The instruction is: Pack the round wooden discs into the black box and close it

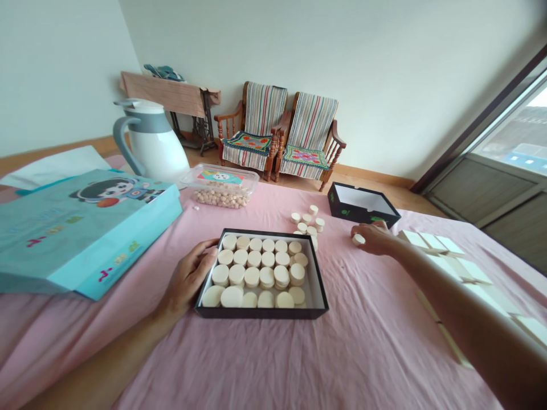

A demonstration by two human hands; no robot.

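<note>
Your right hand (376, 239) pinches one pale round disc (358, 240) between thumb and fingertips, out to the right of the box and beside the loose discs. Your left hand (187, 282) lies against the left wall of the black box (260, 312), with its fingers (207, 249) curved over the rim; you cannot tell whether the thumb closes on the wall. The box sits on the pink sheet (376, 347) between your hands, white inside, and holds packed discs (252, 277) in rough rows, some overlapping or tilted, with part of the white floor showing at the corner nearest your right hand. Loose discs (305, 223) form a small group ahead of your right hand, beyond the box's far right corner. Farther ahead of your right hand, at the far edge of the sheet, stands a second black box (346, 210), white inside, with green marks on its wall. Under and beyond your right forearm, cream rectangular tiles (431, 242) lie in rows on the sheet. Left of your left hand lies a teal bag (81, 239) printed with a cartoon figure. Ahead of your left hand sit a clear tub (220, 179) of round beige beads and a white jug (151, 142) with a gray handle. Well beyond both hands, two wooden armchairs (277, 131) with striped covers stand against the wall.
</note>
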